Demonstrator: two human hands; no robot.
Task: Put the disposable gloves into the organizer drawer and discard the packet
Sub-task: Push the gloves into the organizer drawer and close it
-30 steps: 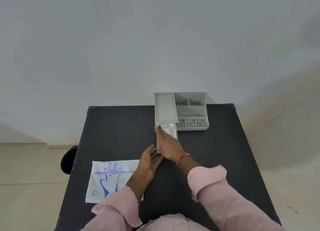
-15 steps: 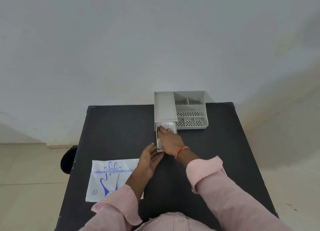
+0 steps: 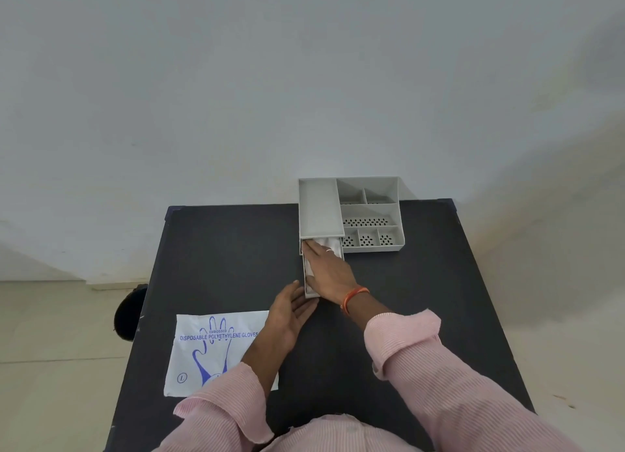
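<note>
A plain white wall is standing behind a dark counter (image 3: pixel 220 248), and the floor around it is pale. A grey organizer (image 3: pixel 368 211) is sitting at the far edge of the counter, close to the wall, so it is not sliding away when it gets pushed. Its drawer (image 3: pixel 309 294) is sticking out toward the person, pulled open so things can go in.

The right hand (image 3: pixel 329 270) is lying flat on top of the drawer. Its fingers (image 3: pixel 313 248) are stretched out and close together, pressing down on the gloves (image 3: pixel 309 270). The gloves are thin and puffy, so I think the hand is squashing them to make them fit low in the drawer. Only a bit of white glove is showing beside the hand.

The left hand (image 3: pixel 291 311) is waiting at the front end of the drawer. Its fingers are open and a little apart, just touching the drawer front or very near it; I cannot tell which. It looks like it is keeping the drawer steady, or getting ready to push it shut.

The packet (image 3: pixel 209 346) is lying flat on the near left part of the counter, partly under the left arm. It looks empty and is not thrown away yet. That part of the job is left to do.
</note>
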